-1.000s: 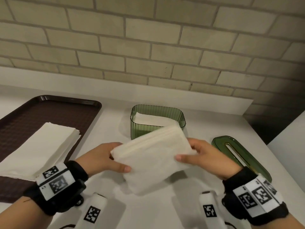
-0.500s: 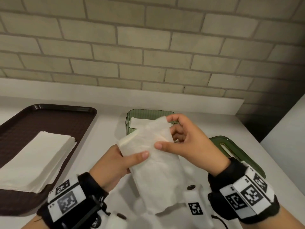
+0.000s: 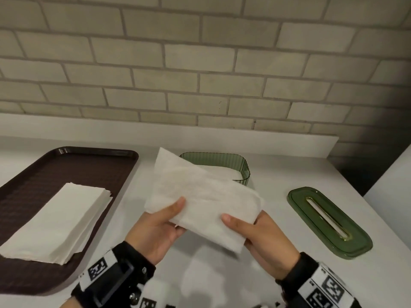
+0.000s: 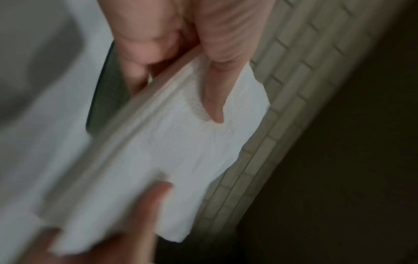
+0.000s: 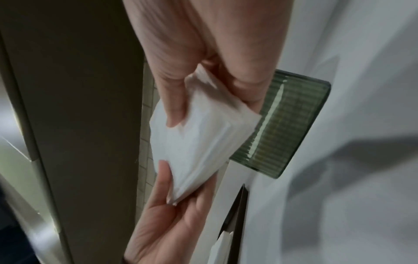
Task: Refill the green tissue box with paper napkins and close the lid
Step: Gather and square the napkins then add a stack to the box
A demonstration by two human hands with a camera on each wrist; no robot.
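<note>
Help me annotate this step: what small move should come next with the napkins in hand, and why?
Probably carry the napkin bundle forward and lower it into the green tissue box. Left hand and right hand both grip it, the box is open, and its lid lies aside.

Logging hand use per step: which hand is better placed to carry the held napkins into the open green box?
Probably the right hand. Both hands grip the napkin bundle, but the right holds the end on the side of the green tissue box, whose far right part shows past the bundle. The left hand holds the end toward the tray.

Napkin bundle [image 3: 200,201] turned flat, hands [image 3: 155,232] now gripping near edge.
</note>
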